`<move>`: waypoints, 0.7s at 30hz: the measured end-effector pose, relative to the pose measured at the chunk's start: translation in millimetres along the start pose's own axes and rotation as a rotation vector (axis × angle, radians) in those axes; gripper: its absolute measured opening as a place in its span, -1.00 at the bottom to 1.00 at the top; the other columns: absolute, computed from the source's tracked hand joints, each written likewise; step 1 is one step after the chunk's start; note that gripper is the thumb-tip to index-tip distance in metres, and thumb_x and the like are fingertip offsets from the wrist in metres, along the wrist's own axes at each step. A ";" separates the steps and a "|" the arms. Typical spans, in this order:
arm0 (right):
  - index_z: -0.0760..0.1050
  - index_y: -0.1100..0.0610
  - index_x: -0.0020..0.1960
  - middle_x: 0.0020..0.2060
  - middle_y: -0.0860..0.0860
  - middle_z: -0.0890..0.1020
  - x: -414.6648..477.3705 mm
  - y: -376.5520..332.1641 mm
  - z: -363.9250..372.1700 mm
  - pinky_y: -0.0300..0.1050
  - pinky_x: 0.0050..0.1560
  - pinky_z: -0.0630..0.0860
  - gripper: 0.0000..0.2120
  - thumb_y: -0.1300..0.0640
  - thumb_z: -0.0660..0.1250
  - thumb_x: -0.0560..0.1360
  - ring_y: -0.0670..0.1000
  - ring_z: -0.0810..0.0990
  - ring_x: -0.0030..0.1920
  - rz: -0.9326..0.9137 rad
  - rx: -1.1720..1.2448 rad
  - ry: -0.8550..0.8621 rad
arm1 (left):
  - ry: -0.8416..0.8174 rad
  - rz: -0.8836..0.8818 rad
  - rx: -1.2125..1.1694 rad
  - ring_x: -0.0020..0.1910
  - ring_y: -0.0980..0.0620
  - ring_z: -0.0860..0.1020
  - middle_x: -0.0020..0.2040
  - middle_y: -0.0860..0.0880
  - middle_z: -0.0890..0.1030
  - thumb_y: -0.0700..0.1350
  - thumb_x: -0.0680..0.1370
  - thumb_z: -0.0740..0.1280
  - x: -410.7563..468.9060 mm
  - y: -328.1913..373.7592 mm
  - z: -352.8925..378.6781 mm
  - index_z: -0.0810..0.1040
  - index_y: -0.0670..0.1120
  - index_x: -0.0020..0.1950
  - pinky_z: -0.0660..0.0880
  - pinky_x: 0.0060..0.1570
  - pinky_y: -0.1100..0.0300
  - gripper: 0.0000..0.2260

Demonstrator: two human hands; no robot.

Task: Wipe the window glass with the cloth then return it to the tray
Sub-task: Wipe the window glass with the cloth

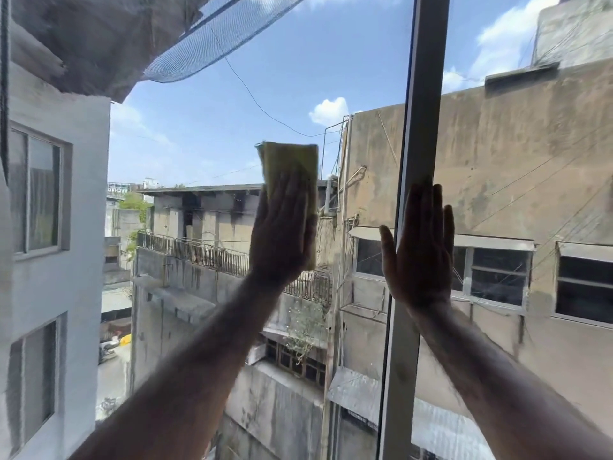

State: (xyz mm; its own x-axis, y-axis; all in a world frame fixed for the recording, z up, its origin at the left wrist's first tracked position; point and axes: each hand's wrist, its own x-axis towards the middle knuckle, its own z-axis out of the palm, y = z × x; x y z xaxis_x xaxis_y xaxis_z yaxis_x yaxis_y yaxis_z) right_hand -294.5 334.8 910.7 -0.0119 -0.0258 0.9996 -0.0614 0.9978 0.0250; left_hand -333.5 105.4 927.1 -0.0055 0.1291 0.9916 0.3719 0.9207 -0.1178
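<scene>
I'm pressing the cloth [292, 164] on the window glass [205, 134] with my left hand [282, 234], fingers straight, while my right hand [419, 254] is bracing, fingers spread, on the frame [421, 94]. Wiping looks to be under way, and I'm not seeing the tray, so the return is waiting.

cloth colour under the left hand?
Yellow-green, plain; the cloth shows best in the head view, above the left hand.

Weathered concrete buildings [497, 161], dark netting [199, 51], blue sky [298, 61] with clouds [328, 109]
</scene>
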 end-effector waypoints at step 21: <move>0.00 0.27 0.73 0.74 0.21 0.06 -0.8 0.4 0.2 0.20 0.76 0.05 -0.41 0.12 0.06 0.77 0.16 0.02 0.76 -0.016 0.021 0.035 | 0.090 -0.461 0.023 0.72 -0.13 0.12 0.71 -0.19 0.17 -0.08 0.74 0.05 10.6 -48.6 -18.8 0.07 -0.21 0.69 0.18 0.67 -0.23 -0.47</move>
State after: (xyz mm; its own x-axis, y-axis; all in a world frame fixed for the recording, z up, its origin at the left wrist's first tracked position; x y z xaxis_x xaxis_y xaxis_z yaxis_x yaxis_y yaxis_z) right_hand -294.7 335.2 909.9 0.0238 -0.0390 0.9990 -0.0818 0.9958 0.0408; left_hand -334.1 55.1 944.3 -0.0846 -0.3267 0.9413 0.3287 0.8827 0.3359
